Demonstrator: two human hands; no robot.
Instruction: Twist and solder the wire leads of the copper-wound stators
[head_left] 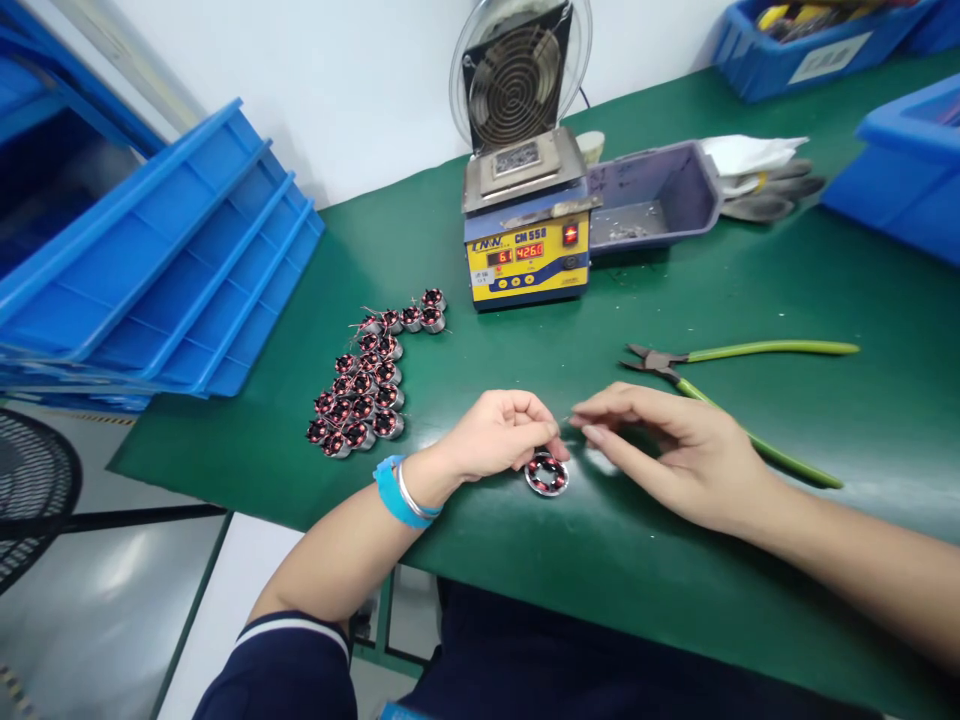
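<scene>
My left hand (501, 432) sits at lower centre of the frame, fingers curled down onto a coil (547, 474), a small ring wound with copper that lies flat on the mat (750, 290) just under the fingertips. My right hand (675, 450), just to its right, has thumb and forefinger pinched nearly together; I judge they grip a fine wire lead running from the coil, though the strand is too thin to be sure of. To do this well I would keep the coil pressed flat so it cannot spin, and draw the lead straight and gently so the thin wire neither kinks nor snaps. Just beyond the right hand lie cutters (739, 385) with green handles, jaws pointing left. To the left of centre a cluster of coils (367, 385) stands packed together. Behind, at upper centre, is a solder pot (526, 255) with a yellow face reading "CM 550" and a red display showing "426"; the brand beside it is too blurred to read. A fan (516, 85) stands behind it, and blue bins (172, 250) are stacked at upper left.
</scene>
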